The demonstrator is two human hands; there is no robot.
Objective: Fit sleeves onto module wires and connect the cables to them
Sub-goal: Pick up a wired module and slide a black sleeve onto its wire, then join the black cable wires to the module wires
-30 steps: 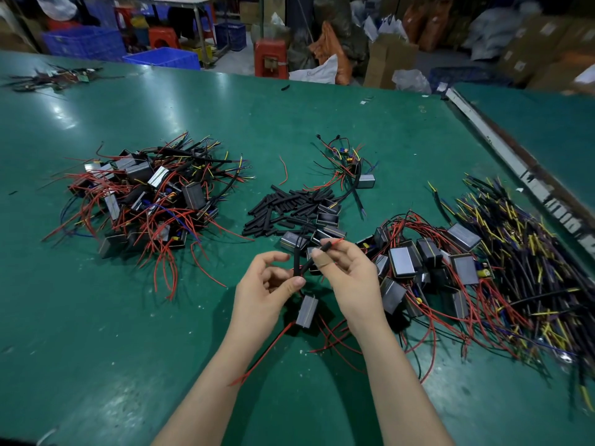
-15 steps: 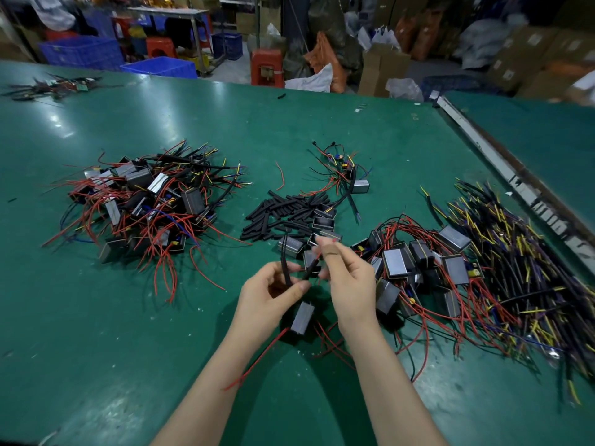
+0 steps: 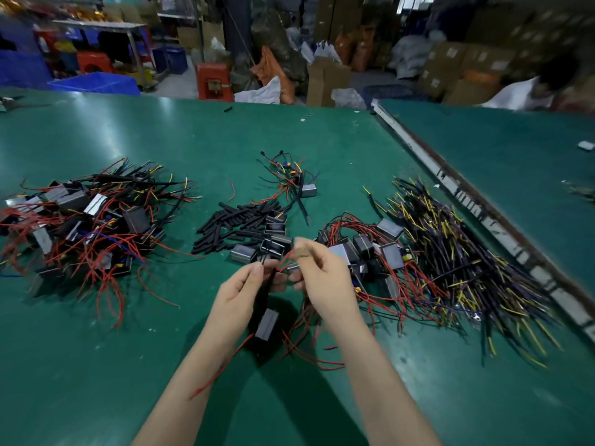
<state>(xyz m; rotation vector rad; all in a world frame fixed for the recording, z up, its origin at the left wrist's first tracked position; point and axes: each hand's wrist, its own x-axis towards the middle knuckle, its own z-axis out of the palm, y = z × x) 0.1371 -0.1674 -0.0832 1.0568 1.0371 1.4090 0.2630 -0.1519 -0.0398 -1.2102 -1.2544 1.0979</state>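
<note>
Since the earlier frames, both hands have drawn closer together above the green table (image 3: 135,365), and the black cable that looped up between them now hangs straight. Left hand (image 3: 240,292) pinches that black cable (image 3: 269,284), with a grey module (image 3: 266,324) dangling below it, just above the table. Right hand (image 3: 325,278) pinches the module's red wires (image 3: 285,262) at fingertip level, touching the cable's top end. Beyond the module lies a heap of black sleeves (image 3: 231,225). Left of the module sits a pile of wired modules (image 3: 87,220). Right of it lie loose modules (image 3: 370,252), then a bundle of black and yellow cables (image 3: 467,259).
</note>
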